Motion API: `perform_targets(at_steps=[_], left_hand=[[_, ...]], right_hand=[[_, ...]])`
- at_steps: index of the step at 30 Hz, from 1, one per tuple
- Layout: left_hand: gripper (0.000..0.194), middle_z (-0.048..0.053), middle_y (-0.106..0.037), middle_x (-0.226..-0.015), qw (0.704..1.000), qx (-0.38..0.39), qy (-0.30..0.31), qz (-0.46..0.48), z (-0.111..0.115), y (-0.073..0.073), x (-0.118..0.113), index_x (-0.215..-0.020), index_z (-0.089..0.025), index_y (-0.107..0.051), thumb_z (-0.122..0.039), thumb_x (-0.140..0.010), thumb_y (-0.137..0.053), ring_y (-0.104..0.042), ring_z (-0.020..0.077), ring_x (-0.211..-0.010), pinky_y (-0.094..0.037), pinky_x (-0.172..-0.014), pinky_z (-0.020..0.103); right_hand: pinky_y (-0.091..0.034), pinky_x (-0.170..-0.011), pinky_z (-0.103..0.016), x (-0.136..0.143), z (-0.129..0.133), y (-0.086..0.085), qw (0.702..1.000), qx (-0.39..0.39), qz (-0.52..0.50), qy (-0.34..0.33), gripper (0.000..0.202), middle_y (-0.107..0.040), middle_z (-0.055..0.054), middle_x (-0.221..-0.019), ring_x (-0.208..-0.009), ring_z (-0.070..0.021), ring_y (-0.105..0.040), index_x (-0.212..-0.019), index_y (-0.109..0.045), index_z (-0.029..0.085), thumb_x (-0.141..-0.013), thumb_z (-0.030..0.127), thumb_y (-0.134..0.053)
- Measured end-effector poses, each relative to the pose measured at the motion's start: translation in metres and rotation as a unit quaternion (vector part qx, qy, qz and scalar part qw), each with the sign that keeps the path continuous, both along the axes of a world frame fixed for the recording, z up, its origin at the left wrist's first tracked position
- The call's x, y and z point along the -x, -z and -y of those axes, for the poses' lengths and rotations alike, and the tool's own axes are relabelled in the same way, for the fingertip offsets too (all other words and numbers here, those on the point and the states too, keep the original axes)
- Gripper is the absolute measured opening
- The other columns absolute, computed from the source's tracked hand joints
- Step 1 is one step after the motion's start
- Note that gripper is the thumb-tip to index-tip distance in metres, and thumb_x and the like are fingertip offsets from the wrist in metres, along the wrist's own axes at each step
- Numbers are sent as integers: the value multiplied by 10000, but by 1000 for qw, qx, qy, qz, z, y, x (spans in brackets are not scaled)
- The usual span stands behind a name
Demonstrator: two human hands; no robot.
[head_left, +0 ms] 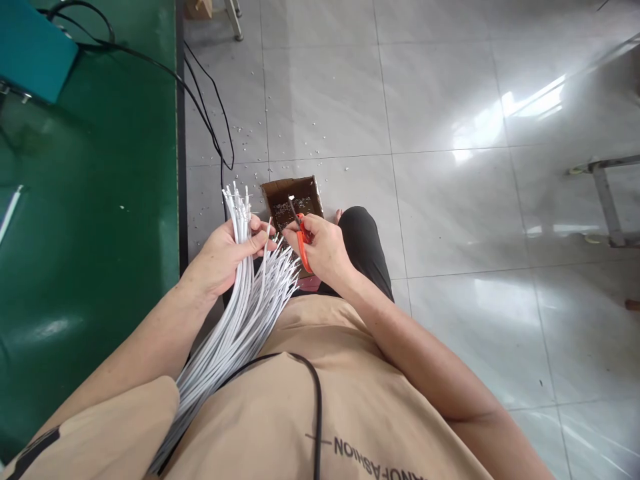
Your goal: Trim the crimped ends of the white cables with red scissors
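Centre of frame: left grip (pixel 220 260) clenched round bunch of white wires (pixel 244 267), fingertips at single strand; looser wires (pixel 277 273) fan just beside, across lap. Right grip (pixel 323 250) closed on red-handled scissors (pixel 304 252), blades over cardboard box (pixel 287 185). Looks part-way: small clippings (pixel 295 207) inside box, more scattered on floor (pixel 340 100); wires sorted into two lots, which ends are cut, cannot tell. Green surface (pixel 125 200) at left of frame.

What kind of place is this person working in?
Probably a small workshop: a green workbench, a bundle of white wires being handled with scissors, and tiny clippings scattered on the tiled floor.
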State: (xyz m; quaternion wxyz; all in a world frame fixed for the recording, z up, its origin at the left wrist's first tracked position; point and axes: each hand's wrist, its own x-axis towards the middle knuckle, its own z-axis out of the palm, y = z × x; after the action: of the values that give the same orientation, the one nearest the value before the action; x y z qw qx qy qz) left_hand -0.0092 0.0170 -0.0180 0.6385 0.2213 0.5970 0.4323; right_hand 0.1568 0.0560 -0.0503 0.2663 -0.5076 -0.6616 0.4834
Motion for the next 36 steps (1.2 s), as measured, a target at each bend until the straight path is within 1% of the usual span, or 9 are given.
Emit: perform_targets(at_steps=[3,6,10,16,26,29,32,34,36], left_hand=[[277,-29,-601,-783,1000,6,1,30,0,0,1,-775,-162,-507,-161,-694,-772,-618,55,-646,-435,-568,142],[279,-25,-589,-757,999,16,-2,52,0,-1,2,-765,-164,-500,-143,-691,-768,-597,52,-621,-437,-561,142],[293,-17,-584,-759,997,17,-2,73,-1,-1,2,-738,-165,-474,-128,-690,-761,-567,46,-600,-436,-550,141],[289,-26,-561,-732,998,21,-1,68,-1,-1,1,-740,-168,-473,-127,-693,-755,-565,46,-594,-433,-544,131],[294,-44,-542,-704,998,23,0,60,0,0,2,-756,-176,-470,-141,-700,-756,-578,52,-604,-442,-556,135],[292,-42,-551,-707,998,23,0,60,0,0,2,-753,-173,-476,-136,-694,-761,-587,53,-616,-439,-557,134],[301,-36,-571,-743,998,24,-3,55,0,-1,1,-749,-169,-483,-135,-677,-773,-590,51,-620,-436,-556,139],[312,-32,-585,-784,999,20,-9,39,0,-1,0,-740,-164,-489,-145,-656,-789,-590,49,-618,-433,-550,148],[320,-31,-592,-801,1000,10,-12,21,0,-1,-1,-729,-160,-494,-162,-644,-803,-586,48,-612,-434,-549,158]], right_hand=[[-290,-580,-263,-5,3,7,983,-131,120,-46,214,-546,-16,-711,-623,-115,-432,-648,-549,164,-826,283,-551],[-297,-639,-287,-10,4,10,957,-192,203,-77,169,-580,-42,-761,-696,-151,-482,-724,-593,164,-845,266,-535],[-289,-683,-310,-12,6,12,938,-221,249,-97,167,-603,-60,-798,-767,-176,-507,-779,-616,165,-870,234,-495],[-265,-711,-337,-10,7,12,912,-296,271,-87,184,-603,-63,-841,-807,-191,-487,-797,-611,170,-894,232,-467],[-273,-731,-364,-12,6,9,892,-322,308,-79,218,-591,-75,-816,-780,-197,-465,-757,-599,163,-897,163,-432],[-297,-701,-342,-11,7,10,927,-276,249,-52,208,-598,-63,-803,-750,-177,-481,-716,-595,162,-876,183,-464],[-340,-639,-288,-6,8,4,989,-111,93,-4,202,-589,-32,-761,-663,-128,-479,-682,-601,160,-845,256,-528],[-370,-614,-255,-1,8,-2,999,22,-33,8,193,-600,-10,-749,-642,-110,-494,-740,-640,162,-828,314,-561],[-395,-615,-238,3,7,-7,985,124,-124,5,206,-626,2,-755,-660,-108,-521,-833,-677,168,-803,353,-592]])
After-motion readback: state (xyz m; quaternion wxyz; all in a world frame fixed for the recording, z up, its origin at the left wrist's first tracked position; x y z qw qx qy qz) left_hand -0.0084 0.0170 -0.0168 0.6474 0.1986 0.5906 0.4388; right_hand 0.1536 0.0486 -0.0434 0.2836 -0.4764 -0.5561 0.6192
